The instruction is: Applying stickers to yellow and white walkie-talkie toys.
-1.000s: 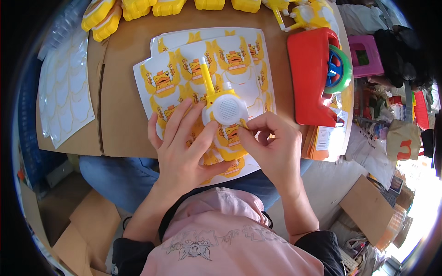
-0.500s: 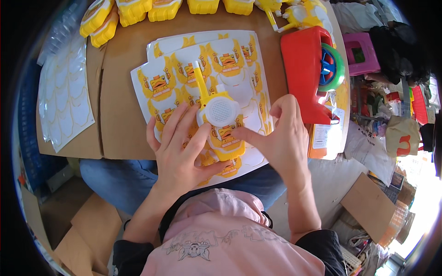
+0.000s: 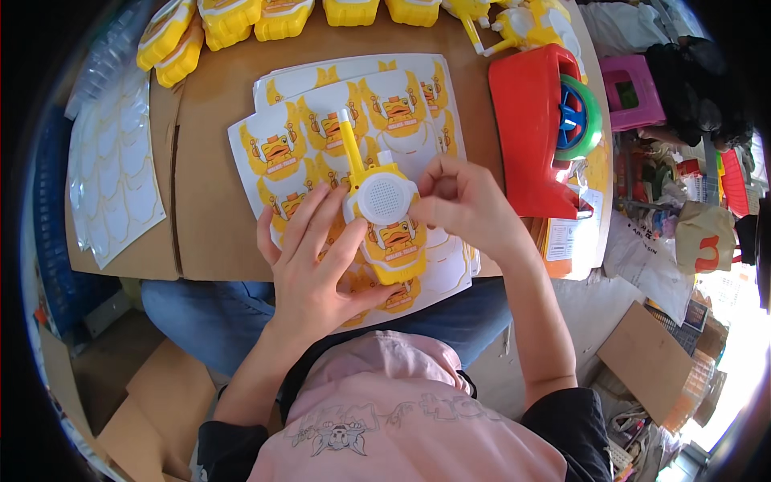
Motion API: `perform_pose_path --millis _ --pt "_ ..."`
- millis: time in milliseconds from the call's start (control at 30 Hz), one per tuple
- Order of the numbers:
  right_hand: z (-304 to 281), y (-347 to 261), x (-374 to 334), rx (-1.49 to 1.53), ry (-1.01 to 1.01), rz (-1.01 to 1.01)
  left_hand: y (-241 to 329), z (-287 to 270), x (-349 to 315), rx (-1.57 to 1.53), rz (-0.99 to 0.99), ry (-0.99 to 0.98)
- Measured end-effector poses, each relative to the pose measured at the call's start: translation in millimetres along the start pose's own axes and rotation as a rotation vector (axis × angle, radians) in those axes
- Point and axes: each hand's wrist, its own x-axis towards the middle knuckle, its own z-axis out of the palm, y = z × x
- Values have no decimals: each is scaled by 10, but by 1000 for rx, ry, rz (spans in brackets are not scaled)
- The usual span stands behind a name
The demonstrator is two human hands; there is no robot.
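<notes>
A yellow toy walkie-talkie (image 3: 388, 198) with a white round speaker grille and a long antenna lies on printed sticker sheets (image 3: 273, 145). A duck sticker (image 3: 397, 238) covers its lower face. My left hand (image 3: 317, 261) grips it from the left, fingers spread along the side and thumb at the lower end. On the other side, my right hand (image 3: 466, 205) is closed with curled fingers. Its thumb and fingertips meet the toy's right edge beside the grille; whether anything small is between them is hidden.
A red tape dispenser (image 3: 522, 132) with a green-rimmed roll stands to the right. Several yellow toy bodies (image 3: 285, 18) line the far edge of the cardboard-covered table (image 3: 213, 201). Clear-wrapped sheets (image 3: 120, 177) lie at left. A pink stool (image 3: 634, 92) stands beyond the right edge.
My right hand has moved up and left from the sticker's lower right to the toy's edge beside the grille, its fingers curling in. My left hand has stayed nearly still.
</notes>
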Motion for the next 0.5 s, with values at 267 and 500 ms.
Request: perform_pose_path --millis 267,500 --pt "-9 -195 158 -79 25 18 7 -36 3 -10 -14 -15" --pt "175 177 -265 -51 194 -154 30 -15 -25 35 35 2"
